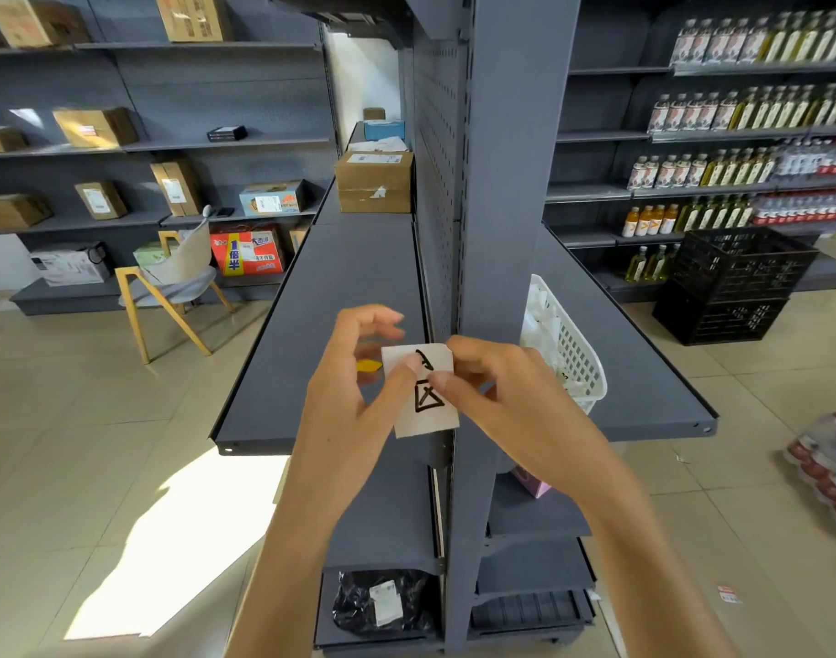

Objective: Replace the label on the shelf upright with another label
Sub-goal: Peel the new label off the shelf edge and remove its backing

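A white paper label (425, 410) with black handwritten characters is held in front of the grey shelf upright (501, 182). My left hand (354, 396) pinches its upper left edge with thumb and fingers. My right hand (497, 387) pinches its upper right part, thumb on the face of the paper. The label hangs at about the level of the grey shelf board (321, 325). A small yellow object (368, 365) lies on that board just behind my left fingers. No other label shows on the visible face of the upright.
A white plastic basket (572, 353) with white items sits on the right shelf beside the upright. A cardboard box (373, 180) stands further back on the left shelf. Black crates (734, 287), bottle shelves and a chair (169, 287) flank the aisles.
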### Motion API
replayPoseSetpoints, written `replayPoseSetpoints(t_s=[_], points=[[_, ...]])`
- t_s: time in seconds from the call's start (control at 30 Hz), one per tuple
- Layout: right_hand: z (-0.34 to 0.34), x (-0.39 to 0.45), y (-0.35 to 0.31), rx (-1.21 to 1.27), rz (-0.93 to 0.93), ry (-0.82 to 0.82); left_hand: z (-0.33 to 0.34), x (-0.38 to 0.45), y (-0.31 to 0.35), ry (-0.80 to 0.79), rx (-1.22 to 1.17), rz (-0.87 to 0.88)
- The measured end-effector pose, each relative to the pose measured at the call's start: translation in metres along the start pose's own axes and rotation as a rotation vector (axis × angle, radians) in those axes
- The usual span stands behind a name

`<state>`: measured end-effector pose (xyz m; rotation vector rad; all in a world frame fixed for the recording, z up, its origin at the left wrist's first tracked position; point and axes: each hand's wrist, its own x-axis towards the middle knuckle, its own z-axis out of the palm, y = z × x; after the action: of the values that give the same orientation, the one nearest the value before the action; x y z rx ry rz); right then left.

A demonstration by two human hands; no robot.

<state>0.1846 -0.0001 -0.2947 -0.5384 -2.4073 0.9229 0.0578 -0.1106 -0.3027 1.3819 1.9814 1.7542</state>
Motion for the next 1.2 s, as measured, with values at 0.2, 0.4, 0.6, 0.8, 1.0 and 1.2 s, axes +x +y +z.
replayPoseSetpoints(t_s=[0.2, 0.4, 0.6, 0.8, 1.0, 1.2], points=[[-0.002, -0.005, -0.001, 0.221, 0.029, 0.0, -0.005, -0.005, 0.001, -0.044, -0.126, -0.075], [-0.003, -0.002, -0.004, 0.135, 0.055, 0.143, -0.007, -0.006, -0.001, -0.041, 0.008, -0.039], [0.0, -0.004, -0.006, 0.181, 0.147, 0.133, -0.003, -0.007, -0.001, 0.125, 0.007, -0.008], [0.0, -0.006, -0.006, 0.116, 0.081, 0.122, -0.008, -0.009, 0.0, 0.049, 0.2, 0.075], [-0.005, -0.007, -0.01, 0.005, -0.031, 0.033, -0.008, -0.011, 0.003, -0.08, 0.438, 0.082], [-0.006, -0.008, -0.009, -0.141, -0.032, -0.009, -0.007, -0.01, -0.002, -0.115, 0.514, 0.126]])
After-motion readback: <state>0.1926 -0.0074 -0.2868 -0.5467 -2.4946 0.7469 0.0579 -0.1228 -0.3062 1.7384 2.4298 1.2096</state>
